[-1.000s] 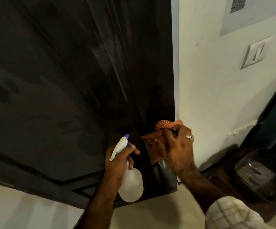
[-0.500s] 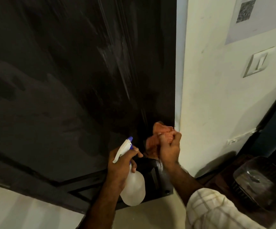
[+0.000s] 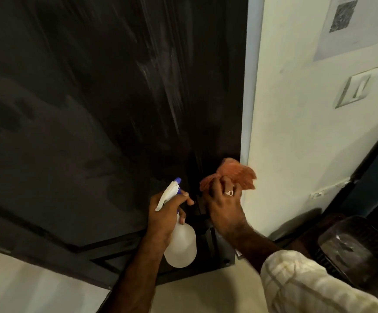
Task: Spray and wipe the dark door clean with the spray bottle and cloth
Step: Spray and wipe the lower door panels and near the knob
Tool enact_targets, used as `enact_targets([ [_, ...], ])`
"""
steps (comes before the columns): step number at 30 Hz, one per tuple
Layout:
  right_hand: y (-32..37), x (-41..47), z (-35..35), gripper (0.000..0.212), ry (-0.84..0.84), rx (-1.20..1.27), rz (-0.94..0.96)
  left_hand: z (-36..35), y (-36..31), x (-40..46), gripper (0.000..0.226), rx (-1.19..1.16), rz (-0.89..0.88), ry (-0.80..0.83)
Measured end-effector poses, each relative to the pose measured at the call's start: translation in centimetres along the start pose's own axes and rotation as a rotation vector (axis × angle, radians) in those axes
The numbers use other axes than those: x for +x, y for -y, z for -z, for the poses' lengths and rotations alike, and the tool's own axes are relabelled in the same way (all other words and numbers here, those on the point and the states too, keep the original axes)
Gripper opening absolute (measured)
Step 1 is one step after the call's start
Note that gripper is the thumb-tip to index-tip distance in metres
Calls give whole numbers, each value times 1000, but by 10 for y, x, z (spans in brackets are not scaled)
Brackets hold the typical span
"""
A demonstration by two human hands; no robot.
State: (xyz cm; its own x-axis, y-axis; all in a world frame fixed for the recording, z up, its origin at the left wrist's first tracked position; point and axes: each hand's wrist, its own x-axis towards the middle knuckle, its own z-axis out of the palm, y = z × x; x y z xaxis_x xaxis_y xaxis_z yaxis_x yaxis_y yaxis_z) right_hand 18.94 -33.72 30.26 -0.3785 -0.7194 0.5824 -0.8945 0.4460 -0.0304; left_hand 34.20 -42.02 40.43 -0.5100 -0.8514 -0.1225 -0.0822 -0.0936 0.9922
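With my left hand [image 3: 164,213] wrapped round the bottle [image 3: 180,241] and my right hand [image 3: 225,205] bunching the cloth [image 3: 235,175] low at the door [image 3: 93,109] edge, I should press flat, wiping straight down.

The dark door [image 3: 93,132] is showing a smooth, semi-glossy face, streaked with pale smears at upper centre. The orange cloth [image 3: 235,172] at centre right is looking like soft woven fabric. The spray bottle [image 3: 181,247] is looking like translucent white plastic. The wall [image 3: 296,132] on the right is appearing matt and painted.
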Motion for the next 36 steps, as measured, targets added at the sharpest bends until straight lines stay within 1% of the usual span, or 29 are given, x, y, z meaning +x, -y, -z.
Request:
enact_targets([
  [1,-8,4,1,58,-11,-19,70,-2,-1,0,10,-2,-1,3],
  [2,-17,9,0,61,-29,6,88,-2,-1,0,11,-7,3,3],
  [3,-24,14,1,62,-50,72,39,-2,-1,0,11,-12,6,2],
  [4,-28,18,1,62,-48,185,-70,-2,0,-1,11,-13,10,-2],
  [6,-23,23,3,65,-48,501,-416,1,1,-3,12,-3,12,-12],
  [8,-9,26,-5,67,-87,879,-845,4,1,-4,13,-3,8,-15],
  [9,-4,32,-2,61,-114,1135,-1087,6,1,-4,12,-7,8,-17],
  [10,-1,39,4,48,-143,1459,-1320,7,2,-5,12,-13,10,-21],
  [11,-1,45,8,30,-117,1773,-1435,9,1,-5,11,-20,12,-26],
  [12,-4,49,14,12,-51,1920,-1501,9,2,-5,10,-30,15,-30],
  [13,-7,51,20,3,-12,1999,-1516,10,1,-5,9,-39,20,-34],
  [15,-13,50,17,8,13,2007,-1544,9,2,-5,7,-41,22,-38],
  [16,-13,50,16,5,-3,1935,-1564,8,2,-5,6,-43,23,-38],
  [17,-13,47,11,5,-17,1762,-1553,7,2,-5,5,-44,22,-35],
  [18,-11,42,8,16,-18,1452,-1457,6,1,-6,6,-43,17,-27],
  [19,-8,34,4,28,4,1127,-1269,5,1,-5,7,-39,12,-19],
  [20,-6,27,3,36,2,824,-1037,4,0,-4,8,-38,10,-14],
  [21,-3,19,4,40,-22,597,-827,3,-1,-5,9,-40,12,-14],
  [23,-2,12,6,41,-35,306,-475,2,-1,-5,9,-35,7,-10],
  [24,-2,11,1,44,3,160,-310,1,-2,-6,10,-29,2,-6],
  [26,-7,9,-4,49,71,-50,-28,0,-1,-7,13,-24,9,-4],
  [27,-13,9,-6,50,70,-84,82,1,-1,-7,14,-26,14,-5],
  [29,-30,12,-2,49,14,-70,231,2,-1,-9,17,-28,21,-5],
  [30,-38,17,0,48,-12,-48,260,3,-1,-10,19,-27,24,-5],
  [31,-44,21,-1,49,-22,-5,227,4,-1,-11,21,-30,28,-7],
  [32,-46,24,-2,52,-2,89,114,5,0,-11,25,-35,34,-11],
  [33,-43,25,-2,56,10,231,-50,6,1,-11,30,-42,39,-15],
  [34,-35,27,1,55,-15,418,-259,8,2,-12,35,-47,47,-18],
  [36,-19,29,6,45,-158,802,-707,11,3,-14,35,-47,51,-25],
])
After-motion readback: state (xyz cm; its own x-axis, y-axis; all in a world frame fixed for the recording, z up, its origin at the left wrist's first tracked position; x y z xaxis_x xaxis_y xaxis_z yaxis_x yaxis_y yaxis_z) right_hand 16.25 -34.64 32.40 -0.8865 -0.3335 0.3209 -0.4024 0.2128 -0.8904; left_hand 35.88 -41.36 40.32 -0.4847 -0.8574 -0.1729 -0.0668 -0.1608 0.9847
